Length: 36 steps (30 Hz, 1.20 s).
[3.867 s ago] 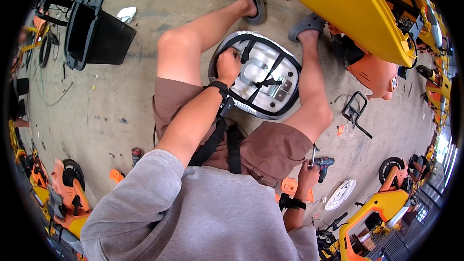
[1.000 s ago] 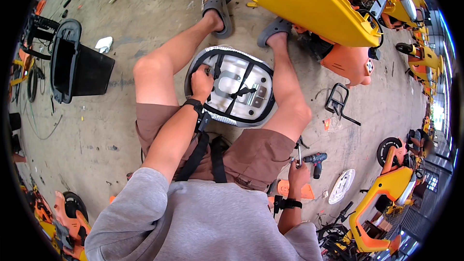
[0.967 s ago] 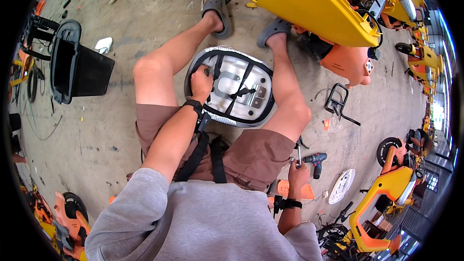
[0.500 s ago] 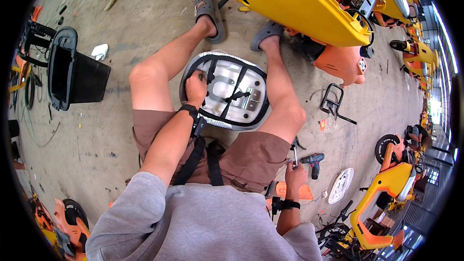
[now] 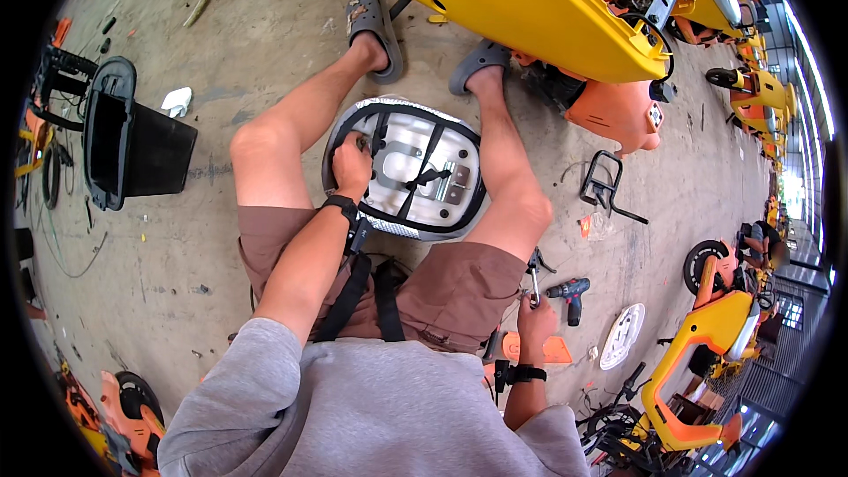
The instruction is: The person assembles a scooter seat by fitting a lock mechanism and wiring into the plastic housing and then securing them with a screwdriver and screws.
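An upturned scooter seat (image 5: 437,159) rests between my legs, its pale underside facing up, with black straps crossing it and a metal bracket on it. My left hand (image 5: 352,165) is closed at the seat's left edge, fingers curled inward over the rim; its fingertips are partly hidden. Down at the right, beside my thigh, my right hand (image 5: 536,318) is closed round a slim silver metal tool (image 5: 534,276) whose exact kind I cannot make out. A cordless drill (image 5: 572,298) lies on the floor just right of that hand.
A yellow scooter body (image 5: 530,13) stands ahead of my feet. On the left is a black bin-like box (image 5: 155,150). A black metal frame (image 5: 605,181), a white oval panel (image 5: 623,336) and an orange panel (image 5: 552,349) lie on the right. More scooters line the right side.
The whole view has shifted slightly, so things appear a little further left. Both hands keep their holds, with no clear movement against the seat or the tool.
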{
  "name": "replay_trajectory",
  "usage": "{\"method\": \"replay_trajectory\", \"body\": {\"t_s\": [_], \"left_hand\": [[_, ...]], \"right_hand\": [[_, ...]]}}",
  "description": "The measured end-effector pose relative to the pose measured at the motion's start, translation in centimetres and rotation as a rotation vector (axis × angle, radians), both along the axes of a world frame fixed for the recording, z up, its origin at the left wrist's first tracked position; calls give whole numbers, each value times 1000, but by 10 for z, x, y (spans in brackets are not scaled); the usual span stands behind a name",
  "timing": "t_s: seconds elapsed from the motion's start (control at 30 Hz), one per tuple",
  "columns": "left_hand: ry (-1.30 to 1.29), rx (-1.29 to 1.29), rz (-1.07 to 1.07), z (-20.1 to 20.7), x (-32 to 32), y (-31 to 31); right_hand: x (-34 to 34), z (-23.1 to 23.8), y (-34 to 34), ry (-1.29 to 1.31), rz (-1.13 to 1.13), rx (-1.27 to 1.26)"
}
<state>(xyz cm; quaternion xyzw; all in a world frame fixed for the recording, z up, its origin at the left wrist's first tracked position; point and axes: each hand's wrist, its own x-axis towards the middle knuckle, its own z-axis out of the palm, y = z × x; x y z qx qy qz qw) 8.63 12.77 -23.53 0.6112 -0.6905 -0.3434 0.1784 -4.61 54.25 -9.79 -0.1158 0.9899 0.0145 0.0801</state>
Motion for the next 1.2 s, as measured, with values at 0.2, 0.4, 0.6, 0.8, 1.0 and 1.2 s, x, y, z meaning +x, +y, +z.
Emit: {"method": "replay_trajectory", "body": {"t_s": [0.2,0.4,0.6,0.8,1.0,1.2], "left_hand": [[-30,29,10,3,2,-2],[-1,-77,-60,-2,0,2],[59,-165,-87,-13,3,-5],[20,-96,-74,-10,-4,0],[54,-67,-71,10,-2,1],[31,-80,-38,-4,-1,-2]], "right_hand": [[1,-9,8,17,11,25],[1,-10,13,-57,-63,2],[0,-11,5,-26,-22,1],[3,-9,11,-54,-51,8],[-2,-4,9,-58,-53,-10],[6,-3,7,-31,-9,-32]]}}
